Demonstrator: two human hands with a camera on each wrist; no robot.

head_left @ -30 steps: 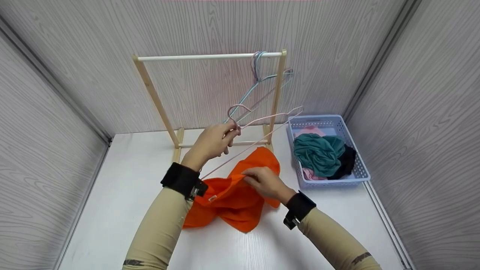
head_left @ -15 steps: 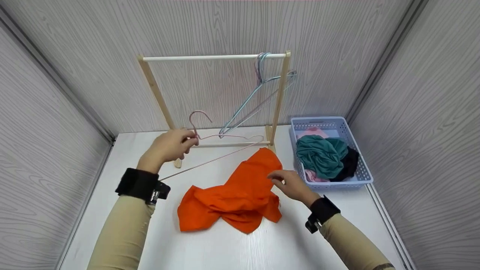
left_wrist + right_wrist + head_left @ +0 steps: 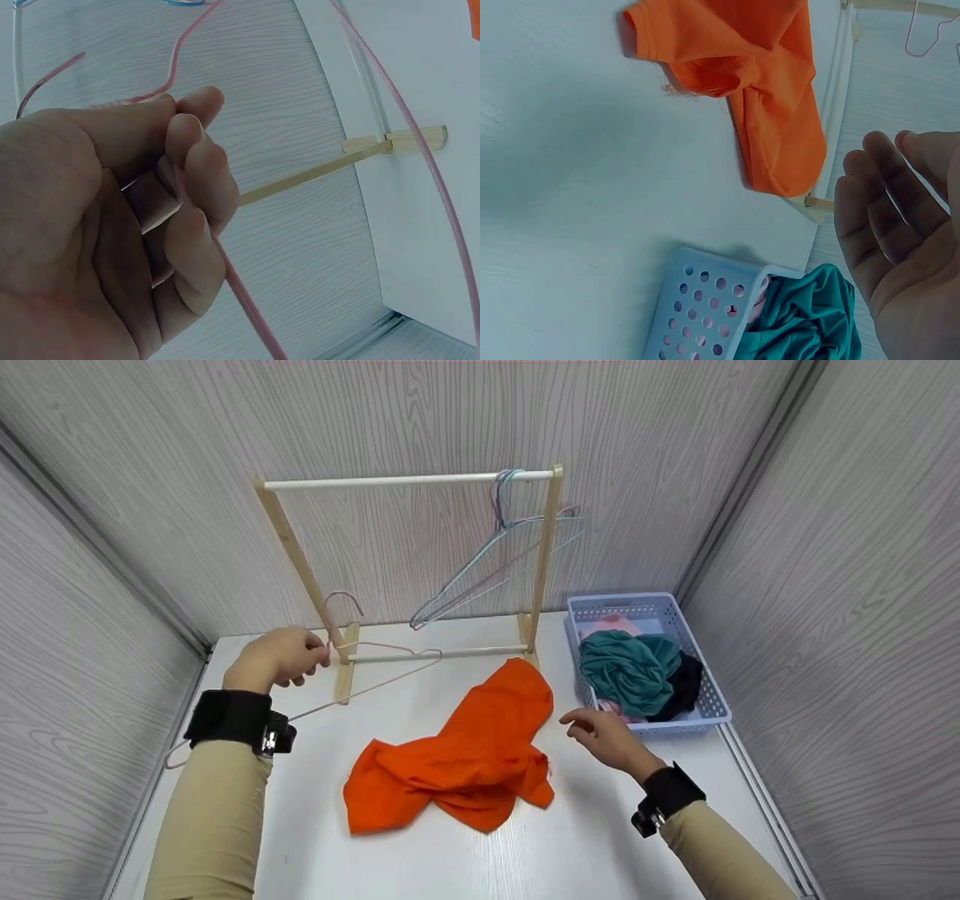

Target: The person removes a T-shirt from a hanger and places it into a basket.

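Note:
My left hand [image 3: 281, 656] pinches a pink wire hanger [image 3: 375, 688] just below its hook, at the left over the table. In the left wrist view the fingers curl round the pink wire [image 3: 251, 315], and the hook points up past the thumb. An orange garment [image 3: 457, 761] lies crumpled in the middle of the table, sleeves spread. My right hand [image 3: 604, 735] hovers beside the garment's right side, holding nothing, its fingers loosely bent. In the right wrist view the orange garment [image 3: 780, 142] lies apart from those fingers.
A wooden rack [image 3: 544, 562] with a white top rod [image 3: 390, 480] stands at the back. Blue and pink hangers [image 3: 457, 577] hang near its right post. A light blue basket [image 3: 720, 712] at the right holds a teal garment [image 3: 630, 671] plus black and pink cloth.
My left hand has moved left and down with the pink hanger, away from the garment. My right hand has let go of the orange garment and drawn back to the right; the garment lies flatter.

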